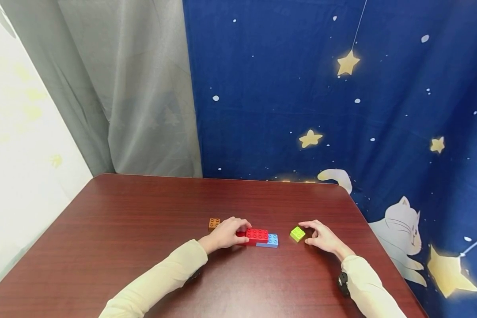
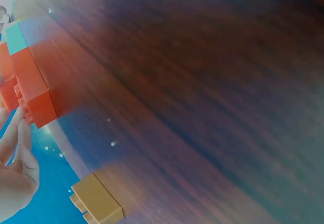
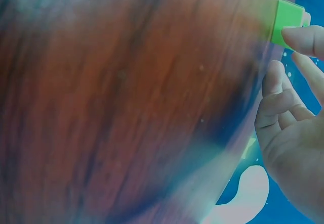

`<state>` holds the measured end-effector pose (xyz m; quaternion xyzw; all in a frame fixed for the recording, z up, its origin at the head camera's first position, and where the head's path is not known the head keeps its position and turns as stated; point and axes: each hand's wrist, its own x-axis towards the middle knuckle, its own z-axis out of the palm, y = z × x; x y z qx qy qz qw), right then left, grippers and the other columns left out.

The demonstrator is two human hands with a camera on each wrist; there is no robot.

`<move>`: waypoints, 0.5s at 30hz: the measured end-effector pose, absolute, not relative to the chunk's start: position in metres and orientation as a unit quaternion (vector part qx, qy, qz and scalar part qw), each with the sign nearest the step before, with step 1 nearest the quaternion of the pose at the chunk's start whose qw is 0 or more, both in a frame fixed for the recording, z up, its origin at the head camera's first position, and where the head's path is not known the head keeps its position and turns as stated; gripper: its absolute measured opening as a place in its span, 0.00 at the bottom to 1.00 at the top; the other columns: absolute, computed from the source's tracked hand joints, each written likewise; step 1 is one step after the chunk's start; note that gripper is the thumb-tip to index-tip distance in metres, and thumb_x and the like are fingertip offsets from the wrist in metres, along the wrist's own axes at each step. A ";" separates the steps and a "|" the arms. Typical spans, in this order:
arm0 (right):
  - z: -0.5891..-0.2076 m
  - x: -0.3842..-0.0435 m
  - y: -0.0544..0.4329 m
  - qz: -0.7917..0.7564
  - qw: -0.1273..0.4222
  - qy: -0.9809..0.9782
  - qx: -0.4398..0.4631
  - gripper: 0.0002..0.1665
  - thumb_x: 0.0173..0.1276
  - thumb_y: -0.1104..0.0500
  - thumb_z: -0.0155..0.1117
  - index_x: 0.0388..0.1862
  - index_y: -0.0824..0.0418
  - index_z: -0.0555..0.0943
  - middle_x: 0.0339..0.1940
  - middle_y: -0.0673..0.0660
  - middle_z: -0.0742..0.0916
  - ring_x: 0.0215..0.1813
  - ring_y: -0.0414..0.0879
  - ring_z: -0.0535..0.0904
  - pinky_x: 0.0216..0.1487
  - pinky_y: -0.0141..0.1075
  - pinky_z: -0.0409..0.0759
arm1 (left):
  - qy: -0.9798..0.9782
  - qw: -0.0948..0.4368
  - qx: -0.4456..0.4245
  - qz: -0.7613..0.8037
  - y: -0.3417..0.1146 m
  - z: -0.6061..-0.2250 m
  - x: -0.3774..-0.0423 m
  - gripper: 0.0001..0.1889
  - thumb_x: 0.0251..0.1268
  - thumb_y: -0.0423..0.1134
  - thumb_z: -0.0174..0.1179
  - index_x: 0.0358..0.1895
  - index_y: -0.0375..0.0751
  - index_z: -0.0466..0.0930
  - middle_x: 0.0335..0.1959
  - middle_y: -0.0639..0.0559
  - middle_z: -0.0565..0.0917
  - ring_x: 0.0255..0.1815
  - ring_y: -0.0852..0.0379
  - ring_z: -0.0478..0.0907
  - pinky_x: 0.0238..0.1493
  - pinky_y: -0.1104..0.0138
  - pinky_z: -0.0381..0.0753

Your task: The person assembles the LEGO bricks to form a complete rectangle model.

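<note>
On table, right hand beside green brick

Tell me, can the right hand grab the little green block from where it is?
Probably yes! The right hand is right beside the green block, thumb and finger apart, and I see nothing between them. The blue block lies on the other side, out of the way.

Starry blue curtain behind table
</note>
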<state>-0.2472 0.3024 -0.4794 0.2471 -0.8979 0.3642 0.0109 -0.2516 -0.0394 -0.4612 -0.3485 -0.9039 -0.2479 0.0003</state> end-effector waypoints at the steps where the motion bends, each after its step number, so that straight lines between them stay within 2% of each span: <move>1: -0.480 -0.248 0.302 0.364 0.011 -0.898 0.248 0.29 0.44 0.72 0.66 0.50 0.70 0.73 0.37 0.61 0.74 0.21 0.41 0.68 0.23 0.31 0.69 | -0.904 0.001 -0.348 -0.248 -0.039 -0.462 -0.252 0.17 0.51 0.47 0.63 0.44 0.46 0.76 0.32 0.57 0.77 0.36 0.60 0.69 0.39 0.68 0.68; 9: -0.485 -0.250 0.299 0.352 0.036 -0.898 0.262 0.28 0.42 0.72 0.67 0.48 0.69 0.75 0.34 0.61 0.74 0.21 0.39 0.67 0.23 0.30 0.68 | -0.907 0.009 -0.347 -0.238 -0.039 -0.461 -0.251 0.17 0.50 0.47 0.63 0.42 0.43 0.78 0.32 0.56 0.77 0.34 0.61 0.69 0.38 0.68 0.69; 15: -0.484 -0.250 0.298 0.354 0.030 -0.900 0.251 0.25 0.45 0.68 0.69 0.46 0.68 0.76 0.34 0.60 0.75 0.21 0.40 0.68 0.24 0.30 0.69 | -0.910 0.003 -0.339 -0.238 -0.039 -0.460 -0.251 0.17 0.50 0.47 0.63 0.43 0.44 0.78 0.32 0.57 0.77 0.35 0.61 0.69 0.39 0.68 0.69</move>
